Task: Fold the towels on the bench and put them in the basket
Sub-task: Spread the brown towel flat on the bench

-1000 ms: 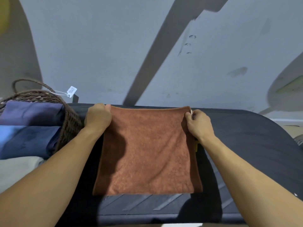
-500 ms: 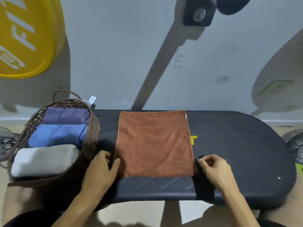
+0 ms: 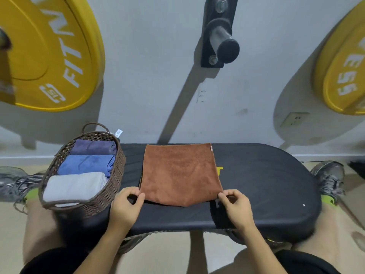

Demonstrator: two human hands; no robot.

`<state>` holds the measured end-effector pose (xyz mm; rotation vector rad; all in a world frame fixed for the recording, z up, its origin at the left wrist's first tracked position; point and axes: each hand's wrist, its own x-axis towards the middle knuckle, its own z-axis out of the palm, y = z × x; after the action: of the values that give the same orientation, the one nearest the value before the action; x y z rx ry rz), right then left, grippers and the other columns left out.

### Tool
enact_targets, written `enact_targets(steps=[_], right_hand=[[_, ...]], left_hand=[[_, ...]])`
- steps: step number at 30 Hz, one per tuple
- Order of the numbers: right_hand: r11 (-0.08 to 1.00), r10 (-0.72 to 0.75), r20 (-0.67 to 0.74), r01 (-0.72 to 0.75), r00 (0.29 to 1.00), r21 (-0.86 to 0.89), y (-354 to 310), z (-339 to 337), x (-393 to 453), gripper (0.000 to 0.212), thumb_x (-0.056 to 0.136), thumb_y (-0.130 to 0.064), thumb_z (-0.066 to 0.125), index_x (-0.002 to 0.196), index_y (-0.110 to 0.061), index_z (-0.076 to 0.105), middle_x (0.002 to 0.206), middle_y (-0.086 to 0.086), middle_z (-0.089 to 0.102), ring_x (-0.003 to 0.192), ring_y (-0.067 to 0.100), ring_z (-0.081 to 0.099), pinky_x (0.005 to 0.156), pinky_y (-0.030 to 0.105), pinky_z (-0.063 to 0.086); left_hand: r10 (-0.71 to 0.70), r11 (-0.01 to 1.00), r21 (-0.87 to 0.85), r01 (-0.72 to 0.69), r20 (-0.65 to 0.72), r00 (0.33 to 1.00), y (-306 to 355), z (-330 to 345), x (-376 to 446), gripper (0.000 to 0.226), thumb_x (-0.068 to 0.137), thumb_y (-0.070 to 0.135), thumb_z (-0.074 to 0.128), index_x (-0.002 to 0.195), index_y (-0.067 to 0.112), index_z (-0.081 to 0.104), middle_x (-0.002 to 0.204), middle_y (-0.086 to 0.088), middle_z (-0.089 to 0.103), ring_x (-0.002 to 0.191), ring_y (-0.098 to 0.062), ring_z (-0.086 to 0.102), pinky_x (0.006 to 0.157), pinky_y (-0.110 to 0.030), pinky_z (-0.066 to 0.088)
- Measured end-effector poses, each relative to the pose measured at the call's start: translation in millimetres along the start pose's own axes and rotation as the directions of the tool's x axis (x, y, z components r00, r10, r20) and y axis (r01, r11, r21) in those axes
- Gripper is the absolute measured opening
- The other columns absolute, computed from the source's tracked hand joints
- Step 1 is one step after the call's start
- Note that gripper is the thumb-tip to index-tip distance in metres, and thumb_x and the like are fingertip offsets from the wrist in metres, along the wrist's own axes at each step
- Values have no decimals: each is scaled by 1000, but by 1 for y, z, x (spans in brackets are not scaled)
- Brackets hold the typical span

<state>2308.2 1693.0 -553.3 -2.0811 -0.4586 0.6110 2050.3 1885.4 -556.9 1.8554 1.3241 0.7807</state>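
A brown towel (image 3: 180,173) lies flat on the black bench (image 3: 266,186), spread as a near square. My left hand (image 3: 126,206) pinches its near left corner and my right hand (image 3: 236,204) pinches its near right corner. Both corners are lifted slightly off the bench. A brown wicker basket (image 3: 116,175) stands on the bench's left end, beside the towel. It holds three folded towels: a purple one (image 3: 92,147) at the back, a blue one (image 3: 87,164) in the middle and a grey one (image 3: 73,186) nearest me.
The bench stands against a grey wall. On the wall hang a yellow weight plate (image 3: 49,54) at left, another (image 3: 343,72) at right, and a black peg (image 3: 221,36) in the middle. My knees and shoes flank the bench.
My hands came back from the towel's far corners to its near edge and now pinch the near corners. The view pulled back and up, showing the basket and the wall.
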Motion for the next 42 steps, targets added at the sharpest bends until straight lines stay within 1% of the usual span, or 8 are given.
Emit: enact_targets(steps=[4,8,15,17,21,27,36,42], right_hand=[[998,53,-123,-51,991,22,-1,-13,-8,11,84,-27,75,75,-21,71,73,-8,72,75,11,68,67,31,53],[977,211,37,-212,977,1,12,-28,-18,14,85,-16,73,74,-9,72,63,3,71,57,13,65,53,31,54],[860,392,147,-305,908,-409,30,-36,-37,16,77,-27,73,70,-13,74,60,3,71,57,16,62,57,26,47],[810,365,131,-245,922,-533,19,-33,-33,19,79,-29,70,70,-13,73,59,0,69,54,14,58,51,22,42],[813,18,90,38,996,-581,-32,-8,-21,12,86,-31,67,80,-21,66,77,-2,69,70,15,62,58,24,42],[779,-270,391,438,880,-449,-121,92,21,8,85,-25,65,79,-21,65,78,-5,70,73,14,64,66,22,43],[614,-207,582,567,787,-549,-153,211,100,39,89,-30,69,123,-15,59,124,10,58,118,31,53,101,45,44],[508,-80,689,624,720,-594,-167,231,128,18,81,-37,75,81,-27,61,89,-5,64,94,23,62,86,37,51]], left_hand=[[-169,985,-40,170,24,985,-2,-7,-3,13,82,14,76,73,16,68,72,4,67,72,-16,63,71,-30,44],[-331,941,94,324,64,942,-15,-16,-18,22,81,20,76,62,15,65,60,4,65,65,-19,61,64,-30,41],[-460,887,78,456,245,853,-45,-10,-62,17,82,18,73,68,11,67,56,0,70,59,-22,67,65,-32,53],[-511,831,-107,546,241,825,-47,-6,-72,10,81,12,75,76,8,68,62,-6,72,66,-24,72,69,-36,58],[-582,703,-341,624,230,780,-46,-4,-74,19,79,11,80,87,2,66,71,-11,74,71,-23,75,61,-28,55],[-618,693,-289,660,231,751,-49,-2,-75,22,79,11,80,93,8,63,81,-11,72,58,-20,71,50,-25,50],[-548,758,-223,613,292,784,-51,-6,-66,12,77,2,79,81,10,69,71,0,70,45,-5,61,48,-11,45],[-457,792,-205,575,426,781,-51,-17,-57,28,71,-1,80,60,21,67,51,-1,63,44,-4,52,52,-18,44]])
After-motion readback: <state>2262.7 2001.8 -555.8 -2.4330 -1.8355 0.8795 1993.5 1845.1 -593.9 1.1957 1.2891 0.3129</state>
